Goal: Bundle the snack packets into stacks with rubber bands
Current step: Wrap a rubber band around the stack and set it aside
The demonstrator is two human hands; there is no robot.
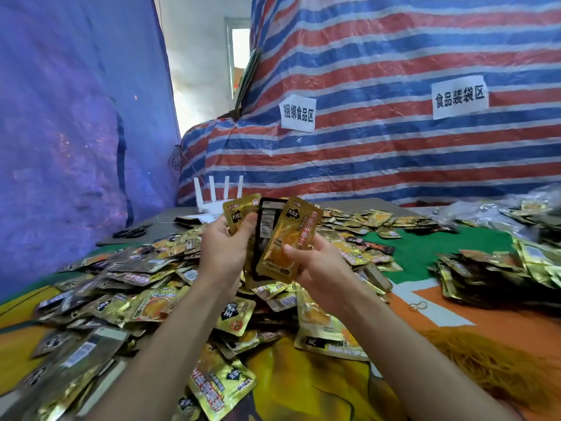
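Left hand point(224, 247) and right hand point(318, 268) fingers pinch fanned gold snack packets point(282, 241); sign point(297, 113) reads 捆绑食品区, second sign point(460, 97) 食品装袋区.

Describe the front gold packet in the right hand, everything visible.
The glossy gold foil snack packet is a rectangular pouch: black badge near the top, red lettering down one side, orange food picture lower down. It stands upright, top tilted right, frontmost in a fan held above the heap of gold and black packets. The right hand pinches its lower part, thumb on its face. It overlaps a black-backed packet with a white label; the left hand grips the fan's other side.
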